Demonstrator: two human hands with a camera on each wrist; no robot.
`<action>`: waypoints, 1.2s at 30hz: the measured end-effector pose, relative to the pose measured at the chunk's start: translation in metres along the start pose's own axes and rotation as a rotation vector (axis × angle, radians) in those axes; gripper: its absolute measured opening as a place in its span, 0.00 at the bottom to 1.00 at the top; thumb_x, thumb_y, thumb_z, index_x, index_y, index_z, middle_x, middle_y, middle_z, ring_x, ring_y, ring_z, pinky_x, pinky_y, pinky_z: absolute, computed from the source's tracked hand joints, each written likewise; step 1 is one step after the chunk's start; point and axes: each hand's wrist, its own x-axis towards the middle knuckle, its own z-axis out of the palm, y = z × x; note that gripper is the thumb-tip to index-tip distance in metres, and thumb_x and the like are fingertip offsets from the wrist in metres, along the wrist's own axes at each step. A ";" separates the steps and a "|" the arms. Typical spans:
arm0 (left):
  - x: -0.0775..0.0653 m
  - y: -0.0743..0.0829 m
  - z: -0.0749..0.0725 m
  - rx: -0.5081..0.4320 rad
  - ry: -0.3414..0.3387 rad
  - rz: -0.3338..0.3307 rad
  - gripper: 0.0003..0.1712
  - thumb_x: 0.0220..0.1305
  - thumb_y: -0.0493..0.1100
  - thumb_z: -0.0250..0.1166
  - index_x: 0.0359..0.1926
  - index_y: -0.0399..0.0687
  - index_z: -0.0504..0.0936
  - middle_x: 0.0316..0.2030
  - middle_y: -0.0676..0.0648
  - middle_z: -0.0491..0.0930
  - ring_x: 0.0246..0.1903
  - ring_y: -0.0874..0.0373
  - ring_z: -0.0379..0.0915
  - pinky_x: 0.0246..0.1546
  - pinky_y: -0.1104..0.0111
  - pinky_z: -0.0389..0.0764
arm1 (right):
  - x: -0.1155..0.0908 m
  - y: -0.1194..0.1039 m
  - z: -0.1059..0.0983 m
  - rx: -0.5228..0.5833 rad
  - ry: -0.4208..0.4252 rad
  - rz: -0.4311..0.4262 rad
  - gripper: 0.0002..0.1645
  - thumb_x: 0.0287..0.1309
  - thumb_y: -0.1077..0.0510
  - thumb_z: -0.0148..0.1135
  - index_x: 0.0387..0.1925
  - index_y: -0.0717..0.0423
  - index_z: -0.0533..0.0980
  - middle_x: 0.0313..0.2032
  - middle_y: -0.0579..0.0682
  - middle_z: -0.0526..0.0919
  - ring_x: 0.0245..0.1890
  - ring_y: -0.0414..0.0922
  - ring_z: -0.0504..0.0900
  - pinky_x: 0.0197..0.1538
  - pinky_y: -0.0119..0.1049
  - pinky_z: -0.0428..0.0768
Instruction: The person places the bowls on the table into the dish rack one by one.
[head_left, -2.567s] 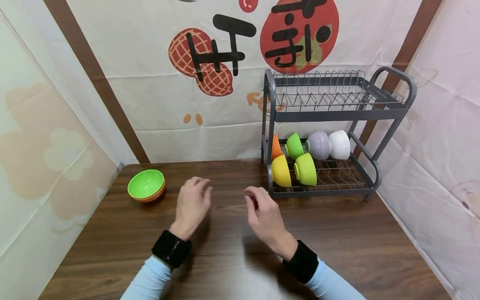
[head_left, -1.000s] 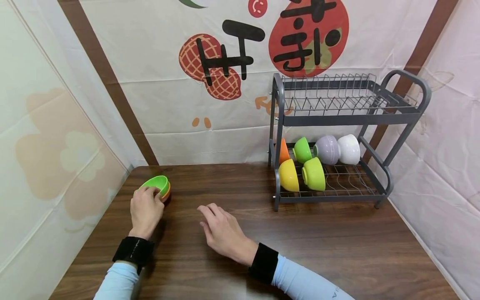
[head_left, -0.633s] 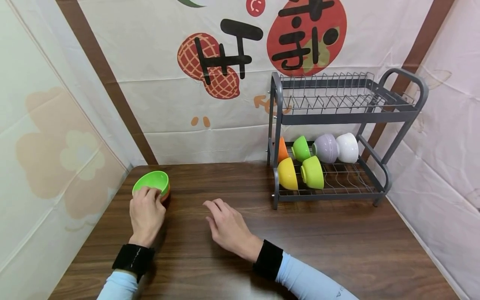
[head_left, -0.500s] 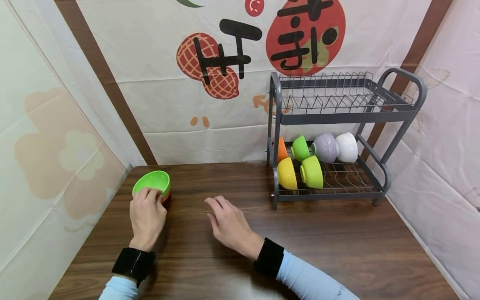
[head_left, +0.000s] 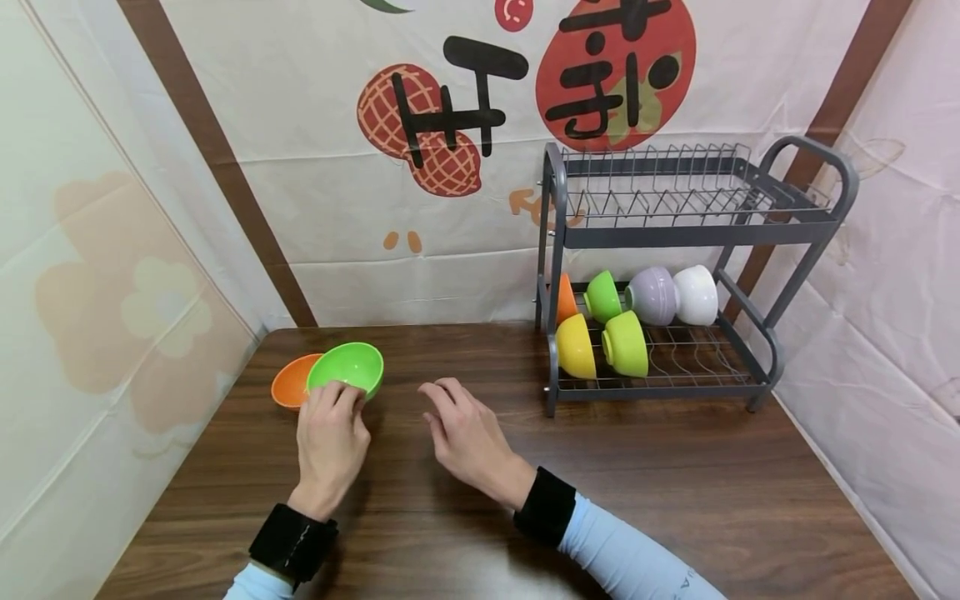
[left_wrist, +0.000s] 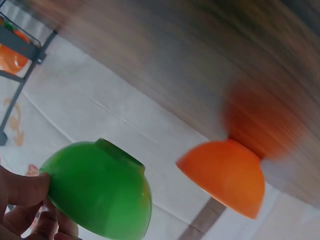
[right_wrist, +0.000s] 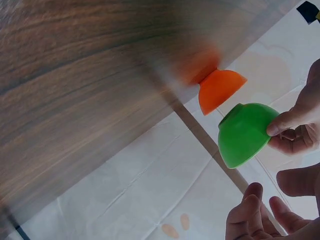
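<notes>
My left hand (head_left: pixel 331 446) pinches the near rim of a green bowl (head_left: pixel 351 367), thumb outside, as the left wrist view shows. The bowl (left_wrist: pixel 100 192) hangs above the table, apart from the orange bowl (left_wrist: pixel 227 175). That orange bowl (head_left: pixel 291 383) stands upright on the table at the left, partly hidden behind the green one. To the right, my right hand (head_left: pixel 472 437) hovers over the table with fingers loosely bent and nothing in them. In the right wrist view its fingers (right_wrist: pixel 245 217) are apart from the green bowl (right_wrist: pixel 246 135).
A grey two-tier dish rack (head_left: pixel 697 237) stands at the back right. On its lower tier several bowls sit tipped on their sides, among them a yellow bowl (head_left: pixel 575 346), a lime bowl (head_left: pixel 626 343) and a white bowl (head_left: pixel 696 295). Fabric walls border the wooden table (head_left: pixel 450 550).
My left hand has reached the stacked bowls, taken the green one off the orange one and carried it right. My right hand moved left, then slightly back right, holding nothing.
</notes>
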 end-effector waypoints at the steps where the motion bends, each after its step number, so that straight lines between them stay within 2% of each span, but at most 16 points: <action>1: -0.001 0.003 0.001 -0.005 -0.008 0.003 0.08 0.56 0.22 0.69 0.36 0.34 0.83 0.36 0.38 0.77 0.36 0.35 0.71 0.36 0.47 0.71 | 0.000 0.001 -0.001 0.001 0.002 0.002 0.22 0.67 0.66 0.67 0.61 0.57 0.76 0.52 0.51 0.78 0.44 0.43 0.81 0.42 0.35 0.82; 13: 0.003 0.033 0.013 -0.063 -0.056 0.031 0.09 0.57 0.23 0.73 0.37 0.34 0.85 0.36 0.39 0.78 0.39 0.37 0.74 0.36 0.52 0.71 | -0.001 0.009 -0.011 -0.004 0.007 0.053 0.21 0.69 0.65 0.67 0.61 0.57 0.77 0.54 0.52 0.77 0.45 0.43 0.82 0.41 0.36 0.83; 25: 0.006 0.059 0.021 -0.103 -0.065 0.085 0.09 0.56 0.24 0.73 0.37 0.36 0.86 0.36 0.42 0.78 0.39 0.40 0.75 0.34 0.54 0.70 | -0.007 0.016 -0.029 -0.020 0.014 0.102 0.19 0.72 0.64 0.64 0.62 0.57 0.76 0.55 0.53 0.76 0.43 0.43 0.82 0.39 0.35 0.83; 36: 0.012 0.074 0.029 -0.131 -0.075 0.132 0.09 0.55 0.24 0.70 0.37 0.37 0.86 0.36 0.43 0.78 0.39 0.41 0.74 0.33 0.54 0.69 | -0.012 0.022 -0.041 -0.035 0.061 0.124 0.19 0.71 0.65 0.64 0.61 0.56 0.76 0.55 0.53 0.76 0.39 0.43 0.82 0.36 0.36 0.83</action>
